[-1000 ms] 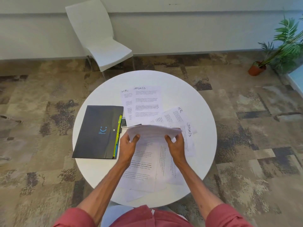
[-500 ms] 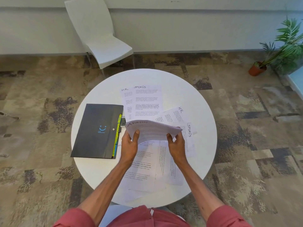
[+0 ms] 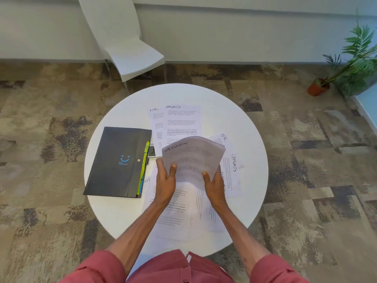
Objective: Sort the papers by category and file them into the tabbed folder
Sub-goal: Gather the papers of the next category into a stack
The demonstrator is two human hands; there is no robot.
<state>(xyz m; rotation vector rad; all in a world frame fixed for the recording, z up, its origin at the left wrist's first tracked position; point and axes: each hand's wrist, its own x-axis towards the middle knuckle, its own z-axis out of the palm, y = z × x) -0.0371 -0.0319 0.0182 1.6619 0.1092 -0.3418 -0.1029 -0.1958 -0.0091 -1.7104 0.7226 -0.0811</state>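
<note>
Holding the stack of white printed sheets headed ADMIN (image 3: 193,158) calls for an even grip at both near corners. The left hand (image 3: 166,180) pinches the near-left edge with the thumb on top. The right hand (image 3: 215,185) pinches the near-right edge in the same way. The stack is raised above the round white table (image 3: 240,123), over loose white printed sheets (image 3: 175,213), and it bows upward across its middle.

The step in hand appears to be reading the heading to assign a category. To do it well:
- Square the edges before moving the stack.
- Hold the stack level so that no sheet slides out.
- Free one hand only once the other supports the stack.

The stack's long axis runs away from the person, heading end farthest, with the heading line rising slightly to the right.

The closed dark grey folder with green and blue side tabs (image 3: 118,160) lies just left of the stack, tabs facing the papers. It must be opened before filing.
</note>
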